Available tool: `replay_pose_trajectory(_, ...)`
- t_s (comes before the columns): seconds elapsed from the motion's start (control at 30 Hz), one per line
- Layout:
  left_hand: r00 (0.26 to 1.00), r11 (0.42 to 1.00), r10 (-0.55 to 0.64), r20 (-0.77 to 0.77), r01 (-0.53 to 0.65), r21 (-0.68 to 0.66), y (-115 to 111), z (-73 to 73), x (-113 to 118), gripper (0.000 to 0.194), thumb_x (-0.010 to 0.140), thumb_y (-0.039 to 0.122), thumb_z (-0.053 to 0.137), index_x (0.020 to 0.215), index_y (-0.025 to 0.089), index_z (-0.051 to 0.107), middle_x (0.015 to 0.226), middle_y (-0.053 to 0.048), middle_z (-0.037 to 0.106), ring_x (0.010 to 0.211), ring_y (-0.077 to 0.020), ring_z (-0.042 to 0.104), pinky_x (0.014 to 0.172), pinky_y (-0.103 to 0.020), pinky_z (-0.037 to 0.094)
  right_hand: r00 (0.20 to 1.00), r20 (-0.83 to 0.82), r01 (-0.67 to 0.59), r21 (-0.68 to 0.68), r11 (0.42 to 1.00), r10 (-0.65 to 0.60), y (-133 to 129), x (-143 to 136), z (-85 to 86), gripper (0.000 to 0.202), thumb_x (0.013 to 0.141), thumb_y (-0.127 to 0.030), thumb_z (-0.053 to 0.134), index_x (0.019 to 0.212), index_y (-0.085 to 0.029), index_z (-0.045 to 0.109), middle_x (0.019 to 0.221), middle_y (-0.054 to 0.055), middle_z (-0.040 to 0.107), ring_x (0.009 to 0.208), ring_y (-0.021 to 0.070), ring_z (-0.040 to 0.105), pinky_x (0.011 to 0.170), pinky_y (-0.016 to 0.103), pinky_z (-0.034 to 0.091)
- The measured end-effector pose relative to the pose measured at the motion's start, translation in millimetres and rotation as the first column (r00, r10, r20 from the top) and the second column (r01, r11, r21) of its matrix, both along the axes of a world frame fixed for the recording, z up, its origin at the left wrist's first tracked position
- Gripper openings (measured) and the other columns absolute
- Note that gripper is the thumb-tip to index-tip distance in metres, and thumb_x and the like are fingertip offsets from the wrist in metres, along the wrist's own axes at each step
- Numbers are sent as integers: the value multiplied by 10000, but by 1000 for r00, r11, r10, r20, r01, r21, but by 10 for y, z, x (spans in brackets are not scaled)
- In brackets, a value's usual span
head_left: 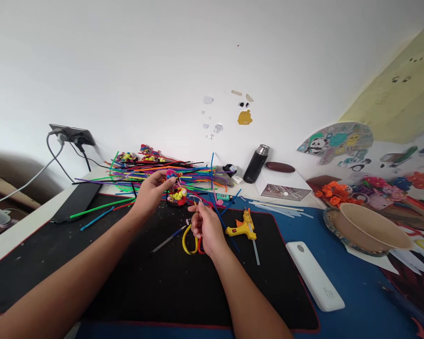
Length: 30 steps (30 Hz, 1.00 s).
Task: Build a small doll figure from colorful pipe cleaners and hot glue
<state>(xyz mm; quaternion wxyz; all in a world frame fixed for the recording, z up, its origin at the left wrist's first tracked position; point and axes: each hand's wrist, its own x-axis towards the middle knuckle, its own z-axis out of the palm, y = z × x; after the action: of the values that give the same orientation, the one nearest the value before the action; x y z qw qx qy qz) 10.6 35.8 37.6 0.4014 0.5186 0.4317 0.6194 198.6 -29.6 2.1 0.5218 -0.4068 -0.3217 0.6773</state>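
Over the back of the black mat (155,287), my left hand (152,190) pinches a small colourful figure made of fuzzy stems, with pink and blue at its top (171,176) and a yellow and red part (178,195) below. To its right, my right hand (205,225) has its fingers curled and pressed together; what they hold, if anything, is too small to name. Scissors with yellow (185,244) and red handles lie partly behind my right hand. A pen (169,238) rests on the mat beside them. The yellow glue gun (245,227) lies right of my right hand.
Many coloured fuzzy stems (127,174) are piled along the wall. A black flask (256,164), a white box (284,184) and clear glue sticks (282,208) are at the back right. A white case (315,276) and a tan bowl (371,228) are farther right.
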Motion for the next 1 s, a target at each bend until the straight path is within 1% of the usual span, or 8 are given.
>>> replay_pose_trajectory(0.13, 1000, 1000, 14, -17, -13, 27, -61, 74, -27, 439, 782, 544, 921, 1019, 211, 760, 901, -39, 749, 830, -215, 694, 796, -343, 569, 999, 29, -29, -5, 1000, 30, -8, -17, -15, 659, 762, -794, 809, 932, -158, 762, 516, -50, 548, 380, 79, 401, 362, 208, 193)
replay_pose_trajectory(0.33, 996, 999, 29, -81, -26, 35, -131, 176, 7, 550, 748, 632, 914, 1060, 211, 748, 911, -54, 767, 851, -249, 718, 796, -385, 592, 996, 33, -84, 7, 996, 83, -20, -18, 1, 792, 712, -856, 806, 1030, -131, 782, 529, -45, 572, 379, 73, 398, 368, 206, 201)
replay_pose_trajectory(0.4, 995, 1000, 22, -98, -20, 23, -153, 194, 28, 572, 729, 654, 917, 1044, 208, 744, 904, -56, 767, 854, -253, 721, 798, -389, 595, 994, 27, -103, 12, 995, 102, -23, -27, 6, 818, 706, -867, 802, 1052, -126, 779, 530, -44, 577, 375, 74, 399, 365, 207, 206)
replay_pose_trajectory(0.5, 994, 1000, 14, -104, -13, 8, -174, 196, 55, 585, 713, 679, 915, 1011, 205, 743, 907, -59, 766, 853, -254, 719, 801, -389, 595, 993, 21, -113, 18, 993, 112, -31, -50, 11, 813, 688, -874, 807, 1018, -132, 767, 530, -42, 582, 369, 79, 406, 359, 210, 201)
replay_pose_trajectory(0.67, 995, 1000, 19, -95, -18, 9, -176, 177, 22, 561, 743, 650, 910, 1054, 211, 753, 909, -58, 766, 853, -253, 719, 801, -381, 593, 995, 3, -97, 23, 995, 97, -41, -56, 23, 772, 706, -846, 815, 1006, -136, 773, 529, -43, 576, 370, 73, 393, 364, 204, 187)
replay_pose_trajectory(0.8, 995, 998, 55, -79, -54, 15, -154, 151, -125, 554, 745, 652, 908, 1045, 210, 760, 934, -65, 778, 868, -254, 740, 827, -384, 607, 1000, 0, -23, 29, 999, 23, -27, -10, 39, 707, 731, -795, 827, 993, -140, 778, 534, -51, 553, 386, 75, 397, 374, 206, 186)
replay_pose_trajectory(0.9, 992, 998, 49, -115, -53, -33, -141, 119, -259, 576, 715, 675, 919, 1018, 211, 763, 895, -62, 779, 826, -249, 740, 782, -373, 607, 999, -5, 33, 49, 998, -33, -16, 22, 49, 662, 745, -769, 831, 974, -151, 772, 535, -60, 528, 398, 80, 413, 382, 206, 193)
replay_pose_trajectory(1.0, 982, 996, 10, -186, -26, -81, -142, 95, -345, 570, 682, 699, 925, 940, 217, 763, 821, -53, 768, 782, -258, 736, 749, -378, 607, 998, -10, 60, 62, 996, -59, -15, 27, 52, 640, 750, -759, 828, 953, -156, 767, 530, -67, 509, 397, 79, 402, 384, 210, 206)
